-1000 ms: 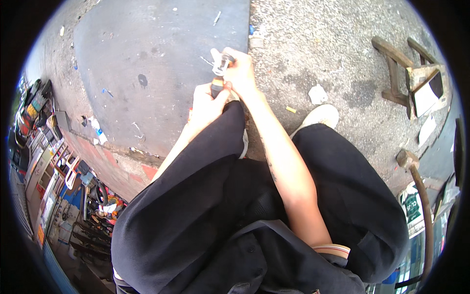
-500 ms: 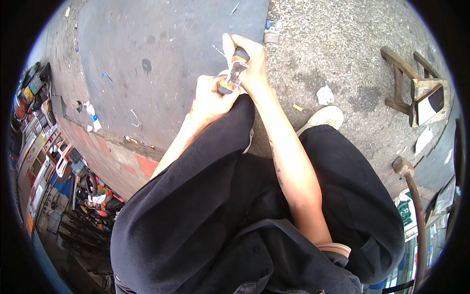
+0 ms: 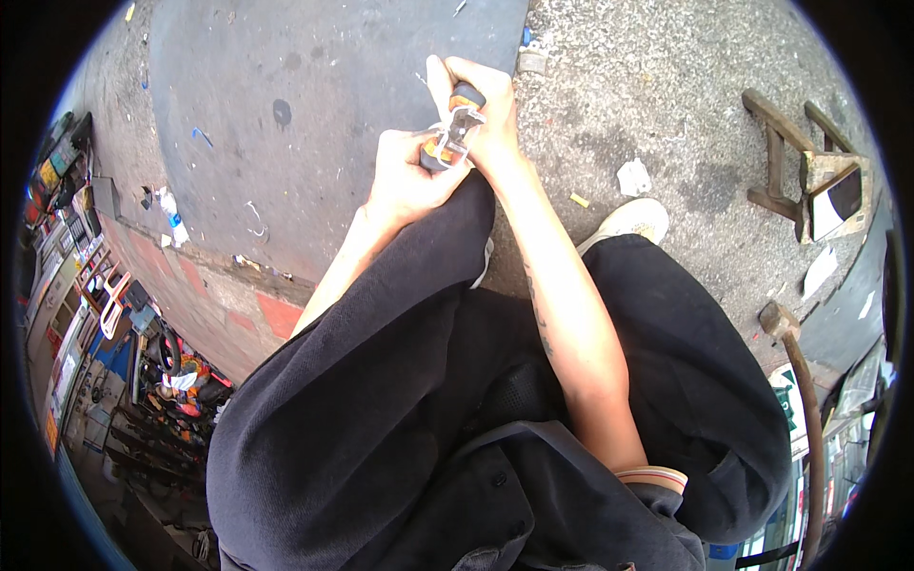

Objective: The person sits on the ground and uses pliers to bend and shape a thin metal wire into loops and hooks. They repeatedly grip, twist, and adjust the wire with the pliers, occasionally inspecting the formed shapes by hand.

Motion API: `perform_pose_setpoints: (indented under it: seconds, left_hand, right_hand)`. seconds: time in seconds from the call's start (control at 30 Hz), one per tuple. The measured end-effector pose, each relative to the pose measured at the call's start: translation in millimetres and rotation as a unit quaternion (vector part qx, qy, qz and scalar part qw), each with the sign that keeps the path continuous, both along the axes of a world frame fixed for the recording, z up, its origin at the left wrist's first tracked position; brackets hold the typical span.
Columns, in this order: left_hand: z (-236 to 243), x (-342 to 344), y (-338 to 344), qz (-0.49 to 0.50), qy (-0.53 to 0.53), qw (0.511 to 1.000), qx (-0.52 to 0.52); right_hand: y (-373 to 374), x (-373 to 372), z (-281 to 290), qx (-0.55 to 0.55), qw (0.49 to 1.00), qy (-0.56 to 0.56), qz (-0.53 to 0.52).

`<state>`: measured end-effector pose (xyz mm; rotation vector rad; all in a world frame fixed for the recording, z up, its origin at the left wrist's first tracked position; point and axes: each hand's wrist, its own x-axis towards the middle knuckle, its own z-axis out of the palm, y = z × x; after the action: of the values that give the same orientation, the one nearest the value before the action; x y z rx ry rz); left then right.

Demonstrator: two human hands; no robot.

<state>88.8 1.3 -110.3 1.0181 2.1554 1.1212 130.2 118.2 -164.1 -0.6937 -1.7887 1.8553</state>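
Both my hands are together above my left knee, closed on an orange-and-black tool (image 3: 460, 122) with a shiny whitish part in its middle; its exact kind is not clear. My left hand (image 3: 405, 176) grips the lower orange-and-black end, thumb along it. My right hand (image 3: 495, 119) wraps the upper end, with thumb and forefinger pointing away from me at the far side. A thin pale strand (image 3: 422, 78) shows just left of the right fingers, and I cannot tell whether it is held. The palms hide part of the tool.
A dark mat (image 3: 314, 95) lies ahead on concrete ground. At right stand a wooden stool (image 3: 809, 171) with a phone (image 3: 840, 202) on it and a long-handled hammer (image 3: 804, 390). A crumpled white paper (image 3: 633, 181) lies by my right shoe (image 3: 633, 221). Clutter (image 3: 181, 381) fills the left.
My hands and the tool have shifted slightly farther from me in the picture. Both hands keep their hold, and the background has shifted a little with the view.
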Motion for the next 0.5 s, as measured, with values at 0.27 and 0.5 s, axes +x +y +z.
perform_pose_setpoints:
  seconds: [0.27, 0.5]
  left_hand:
    - [-5, 6, 11, 0.200, -0.185, 0.961, 0.034]
    - [-22, -13, 15, 0.336, -0.172, 0.926, 0.012]
  right_hand:
    - [-12, -3, -22, -0.279, 0.959, -0.024, 0.046]
    - [-24, -11, -8, -0.484, 0.868, -0.019, 0.110]
